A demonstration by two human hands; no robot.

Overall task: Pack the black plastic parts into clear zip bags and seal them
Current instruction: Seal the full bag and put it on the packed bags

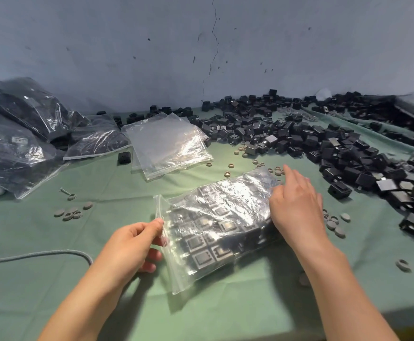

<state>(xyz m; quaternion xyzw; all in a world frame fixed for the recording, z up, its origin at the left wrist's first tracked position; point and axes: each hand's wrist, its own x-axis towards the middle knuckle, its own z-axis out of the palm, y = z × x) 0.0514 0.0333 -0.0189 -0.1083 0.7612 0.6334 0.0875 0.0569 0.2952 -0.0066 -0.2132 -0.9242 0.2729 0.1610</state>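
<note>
A clear zip bag (215, 225) filled with rows of black plastic parts lies flat on the green cloth in front of me. My left hand (132, 244) pinches the bag's zip edge at its left end between thumb and fingers. On the bag's right end rests my right hand (297, 207), palm down, fingers spread and pressing on the plastic. A large heap of loose black plastic parts (299, 139) spreads across the right side of the table. Flat empty zip bags (169, 143) are stacked behind the filled bag.
Several filled bags (21, 134) are piled at the left. Small grey rings and discs (70, 212) lie scattered on the green cloth (41, 279), also right of my right hand. A grey cord (41, 254) runs along the left. A grey wall stands behind.
</note>
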